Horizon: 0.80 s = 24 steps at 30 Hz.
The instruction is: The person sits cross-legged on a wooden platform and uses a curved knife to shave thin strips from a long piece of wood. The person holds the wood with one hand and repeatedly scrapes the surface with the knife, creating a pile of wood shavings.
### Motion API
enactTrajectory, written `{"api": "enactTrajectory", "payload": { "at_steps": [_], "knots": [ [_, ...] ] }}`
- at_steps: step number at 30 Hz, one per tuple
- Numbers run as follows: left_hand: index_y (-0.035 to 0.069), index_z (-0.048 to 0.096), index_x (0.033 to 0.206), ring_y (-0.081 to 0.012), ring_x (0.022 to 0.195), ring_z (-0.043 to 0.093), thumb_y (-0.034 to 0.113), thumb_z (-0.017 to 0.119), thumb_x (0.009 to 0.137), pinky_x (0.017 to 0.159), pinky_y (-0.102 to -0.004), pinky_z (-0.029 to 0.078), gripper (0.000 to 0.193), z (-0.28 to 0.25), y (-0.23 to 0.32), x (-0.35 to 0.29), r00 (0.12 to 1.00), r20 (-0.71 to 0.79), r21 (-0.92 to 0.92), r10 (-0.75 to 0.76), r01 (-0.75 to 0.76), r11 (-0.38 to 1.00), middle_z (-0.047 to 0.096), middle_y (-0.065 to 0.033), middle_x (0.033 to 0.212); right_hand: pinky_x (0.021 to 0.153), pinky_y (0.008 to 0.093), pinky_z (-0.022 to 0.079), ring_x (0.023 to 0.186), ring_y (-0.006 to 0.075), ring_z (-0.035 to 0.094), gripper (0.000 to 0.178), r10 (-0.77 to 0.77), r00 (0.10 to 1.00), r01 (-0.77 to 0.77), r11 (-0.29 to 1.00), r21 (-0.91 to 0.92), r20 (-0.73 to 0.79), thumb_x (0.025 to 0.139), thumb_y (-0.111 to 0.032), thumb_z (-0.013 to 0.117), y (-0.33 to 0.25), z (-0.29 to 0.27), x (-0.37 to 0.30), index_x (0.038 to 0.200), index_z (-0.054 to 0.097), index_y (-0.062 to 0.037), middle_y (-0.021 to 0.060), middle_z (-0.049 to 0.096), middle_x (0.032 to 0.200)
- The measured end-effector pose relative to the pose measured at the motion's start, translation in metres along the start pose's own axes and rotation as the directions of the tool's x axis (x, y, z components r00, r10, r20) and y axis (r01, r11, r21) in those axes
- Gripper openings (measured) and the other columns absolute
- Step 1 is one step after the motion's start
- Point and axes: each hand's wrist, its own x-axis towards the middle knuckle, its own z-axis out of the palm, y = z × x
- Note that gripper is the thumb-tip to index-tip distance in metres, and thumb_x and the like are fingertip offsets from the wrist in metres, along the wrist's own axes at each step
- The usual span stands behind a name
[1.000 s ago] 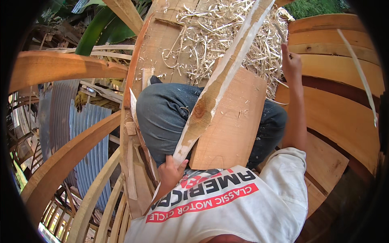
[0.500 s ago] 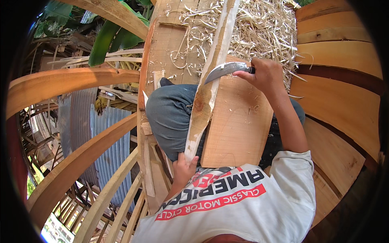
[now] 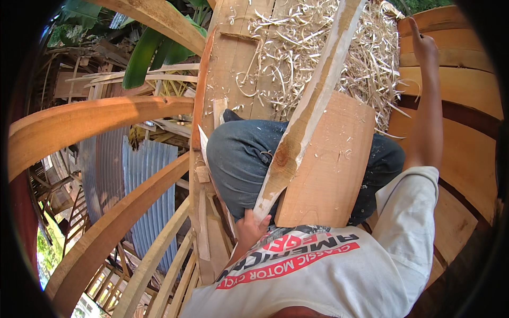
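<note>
A long, tapered wooden piece (image 3: pixel 289 156), pale along its edges with a brown knot, slants across my lap and up over the shavings. Low in the view, my left hand (image 3: pixel 251 229) is closed around its near end. My right hand (image 3: pixel 424 50) is raised far to the upper right, apart from the wood. Its fingers are closed on the knife, whose curved blade cannot be made out at this angle. A flat wooden board (image 3: pixel 331 169) lies across my legs beneath the long piece.
Curly wood shavings (image 3: pixel 371 63) cover the planks (image 3: pixel 228 69) ahead. Curved timber ribs (image 3: pixel 106 114) rise on the left, with corrugated sheets (image 3: pixel 151 185) beyond them. Planked side boards (image 3: pixel 448 130) stand close on the right. Scrap strips lie beside my left leg.
My right hand has swung up and right, away from the long wooden piece, taking the knife off its surface. That piece's far end sits further right in the view; my left hand keeps its grip.
</note>
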Motion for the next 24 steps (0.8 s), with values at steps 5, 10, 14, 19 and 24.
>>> {"api": "enactTrajectory", "payload": {
  "at_steps": [5, 10, 14, 19, 24],
  "knots": [
    [-0.005, 0.054, 0.101, -0.0399, 0.056, 0.062, 0.044, 0.069, 0.079, 0.048, -0.0428, 0.05, 0.056, 0.007, 0.0, -0.002, 1.0, -0.022, -0.039, -0.011, 0.01, 0.999, 0.061, -0.0209, 0.062, 0.046, 0.0323, 0.034, 0.046, 0.0143, 0.044, 0.074, -0.243, 0.967, 0.196, 0.899, 0.391, 0.076, 0.084, -0.067, 0.05, -0.061, -0.037, -0.123, 0.054, 0.052, 0.0008, 0.0068, 0.042, 0.045],
    [-0.005, 0.053, 0.098, -0.0404, 0.056, 0.062, 0.042, 0.07, 0.079, 0.048, -0.0426, 0.049, 0.053, 0.002, 0.001, -0.003, 1.0, -0.003, -0.042, -0.008, 0.008, 0.999, 0.06, -0.0207, 0.062, 0.043, 0.0354, 0.041, 0.04, 0.0257, 0.052, 0.069, -0.534, 0.822, 0.47, 0.832, 0.294, 0.197, 0.076, -0.068, 0.059, -0.089, -0.046, -0.245, 0.054, 0.057, -0.0025, 0.0103, 0.048, 0.043],
    [-0.004, 0.053, 0.096, -0.0406, 0.056, 0.062, 0.041, 0.07, 0.08, 0.049, -0.0431, 0.048, 0.05, 0.001, 0.014, 0.002, 0.999, -0.033, -0.088, -0.027, 0.024, 0.996, 0.06, -0.0212, 0.062, 0.041, 0.0351, 0.043, 0.039, 0.0269, 0.052, 0.074, -0.588, 0.78, 0.568, 0.809, 0.15, 0.215, 0.07, -0.075, 0.057, -0.094, -0.029, -0.237, 0.052, 0.055, -0.0033, 0.0111, 0.049, 0.043],
    [-0.001, 0.053, 0.089, -0.0412, 0.056, 0.062, 0.041, 0.07, 0.08, 0.048, -0.0445, 0.048, 0.047, 0.003, 0.014, 0.001, 0.997, -0.042, -0.063, -0.07, 0.067, 0.996, 0.06, -0.0212, 0.06, 0.041, 0.0335, 0.043, 0.039, 0.023, 0.053, 0.079, -0.623, 0.753, 0.633, 0.774, 0.023, 0.211, 0.066, -0.082, 0.052, -0.105, -0.012, -0.207, 0.05, 0.053, -0.0049, 0.0084, 0.049, 0.043],
    [0.001, 0.051, 0.081, -0.0414, 0.056, 0.061, 0.043, 0.071, 0.079, 0.047, -0.0447, 0.048, 0.047, 0.004, 0.009, -0.001, 0.996, -0.035, -0.035, -0.082, 0.081, 0.996, 0.058, -0.0207, 0.059, 0.042, 0.0317, 0.042, 0.038, 0.018, 0.049, 0.08, -0.533, 0.81, 0.553, 0.833, -0.019, 0.243, 0.068, -0.085, 0.046, -0.104, -0.002, -0.172, 0.05, 0.051, -0.0073, 0.0037, 0.046, 0.042]
  ]
}}
